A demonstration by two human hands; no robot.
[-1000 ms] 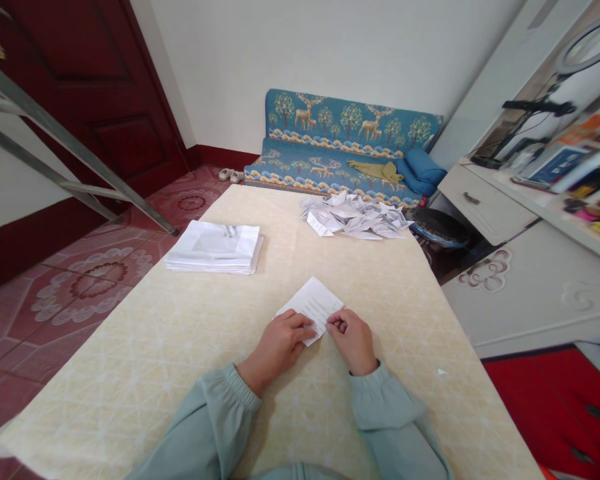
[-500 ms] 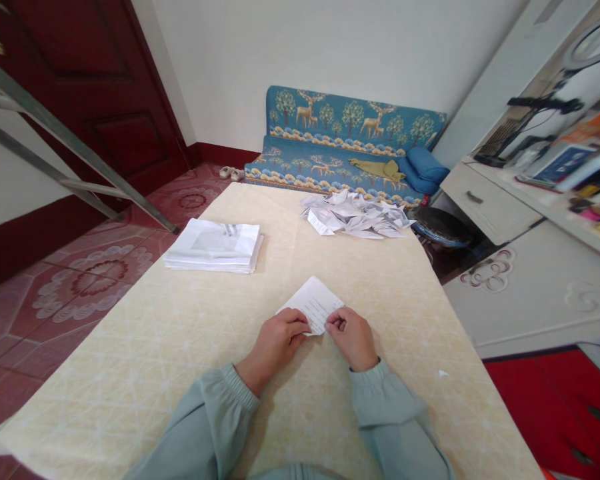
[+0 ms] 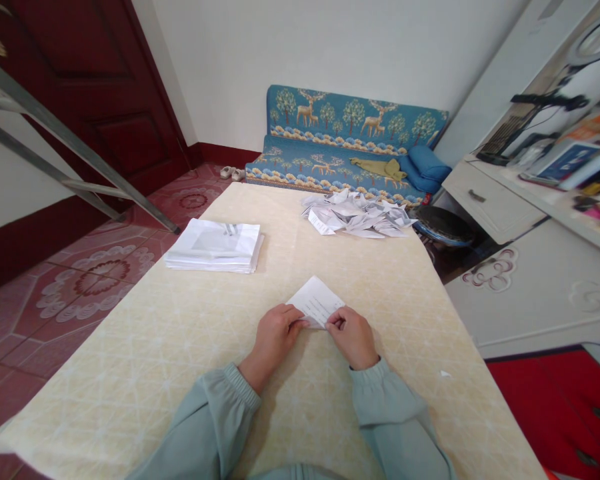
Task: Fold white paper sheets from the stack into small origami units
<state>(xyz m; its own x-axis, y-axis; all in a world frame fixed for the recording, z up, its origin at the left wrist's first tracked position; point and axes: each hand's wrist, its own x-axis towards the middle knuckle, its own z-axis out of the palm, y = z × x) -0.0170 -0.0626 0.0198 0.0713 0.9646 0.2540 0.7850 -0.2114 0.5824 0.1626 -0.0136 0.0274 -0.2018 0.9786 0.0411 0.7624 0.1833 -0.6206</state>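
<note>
On my feed, the left hand [image 3: 275, 333] and the right hand [image 3: 353, 337] meet at a small folded sheet [image 3: 316, 301]. It lies flat on the tabletop [image 3: 180, 347], around the middle and toward the near side. The fingers [image 3: 296, 319] of both hands are pinched on the sheet's near edge, one hand at each side. Rows of print cross the sheet, too small for me to read. Farther back on the left sits a neat stack of white paper [image 3: 215, 245]. By the far right edge lies a loose heap of folded papers [image 3: 357, 215], whose print is also unreadable.
</note>
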